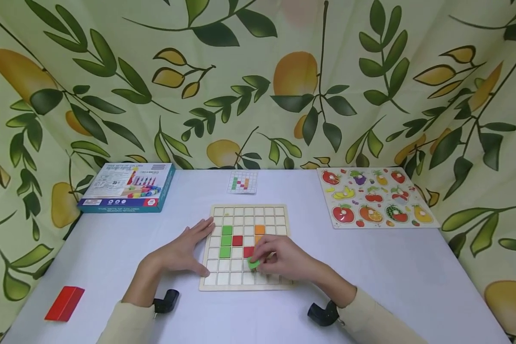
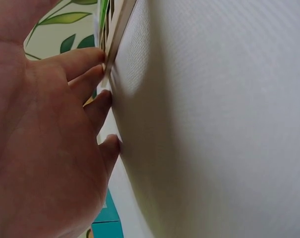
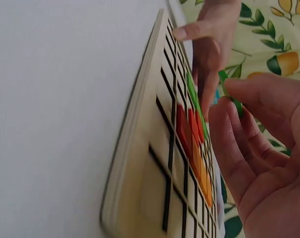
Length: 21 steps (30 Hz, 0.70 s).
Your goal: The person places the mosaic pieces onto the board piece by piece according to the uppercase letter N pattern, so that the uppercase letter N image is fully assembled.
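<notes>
A wooden grid board (image 1: 279, 210) (image 3: 140, 144) lies in the middle of the white table, with green, red and orange square tiles set in some cells. My right hand (image 1: 279, 260) (image 3: 254, 144) hovers over the board's lower middle and pinches a green tile (image 1: 253, 263) (image 3: 229, 89) between thumb and fingertips. My left hand (image 1: 185, 248) (image 2: 45, 134) lies flat at the board's left edge (image 2: 117, 39), fingers straight and touching it. A small pattern card (image 1: 242, 182) with coloured squares sits beyond the board.
A blue game box (image 1: 126, 187) stands at the back left. A fruit peg puzzle (image 1: 376, 197) lies at the back right. A red block (image 1: 64, 303) rests near the front left edge. A leaf-and-lemon cloth (image 1: 258, 81) walls in the table.
</notes>
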### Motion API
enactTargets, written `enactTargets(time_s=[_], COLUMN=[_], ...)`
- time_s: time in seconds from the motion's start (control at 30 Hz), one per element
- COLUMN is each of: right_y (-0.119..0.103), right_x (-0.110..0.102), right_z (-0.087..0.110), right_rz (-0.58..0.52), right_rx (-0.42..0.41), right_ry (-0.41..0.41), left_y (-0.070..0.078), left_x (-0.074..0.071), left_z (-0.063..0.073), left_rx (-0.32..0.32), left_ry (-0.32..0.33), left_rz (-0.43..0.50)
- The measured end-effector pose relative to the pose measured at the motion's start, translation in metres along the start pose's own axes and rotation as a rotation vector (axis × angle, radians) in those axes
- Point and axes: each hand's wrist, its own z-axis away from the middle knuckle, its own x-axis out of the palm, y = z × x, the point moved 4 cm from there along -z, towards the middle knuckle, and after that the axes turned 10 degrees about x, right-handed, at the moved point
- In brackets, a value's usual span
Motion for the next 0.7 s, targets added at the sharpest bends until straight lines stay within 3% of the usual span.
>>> enactTargets(time_s=[0.3, 0.7], right_y=[-0.017, -0.021], right_x=[0.025, 0.048], right_z=[-0.019, -0.036], right_rz=[0.056, 0.098], right_rx=[-0.011, 0.02], right_ry=[0.048, 0.072], left_y=[0.0, -0.001], left_x=[0.0, 0.0], left_z=[0.0, -0.002], left_rx=[0.0, -0.002], left_ry=[-0.011, -0.012], left_rz=[-0.011, -0.005])
